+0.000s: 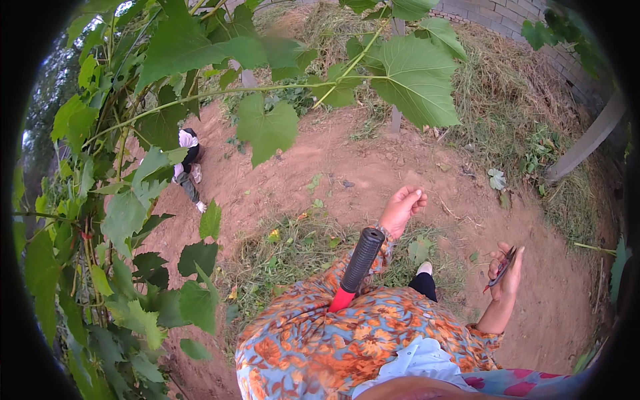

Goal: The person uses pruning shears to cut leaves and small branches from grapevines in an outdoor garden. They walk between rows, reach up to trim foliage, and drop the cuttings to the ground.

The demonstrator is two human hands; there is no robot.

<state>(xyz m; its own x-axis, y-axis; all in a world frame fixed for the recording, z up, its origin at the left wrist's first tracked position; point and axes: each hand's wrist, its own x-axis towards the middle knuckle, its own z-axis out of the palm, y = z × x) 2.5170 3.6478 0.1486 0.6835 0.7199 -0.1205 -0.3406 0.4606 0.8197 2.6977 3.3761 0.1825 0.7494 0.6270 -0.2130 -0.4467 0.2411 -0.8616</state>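
Observation:
My left hand is held out over the dirt path with its fingers curled in and the thumb against them. No object is visible in it, though something very thin could be hidden there. In my right hand, at the right, lies a small pair of hand pruners with dark blades and reddish handles. A black ribbed handle with a red shaft sticks up in front of my patterned jacket, beside my left forearm. Its lower end is hidden.
Grapevine leaves crowd the left side, and a vine shoot crosses the top. Another person is on the path at the left. Dry cut grass is heaped by a block wall. A post leans at the right.

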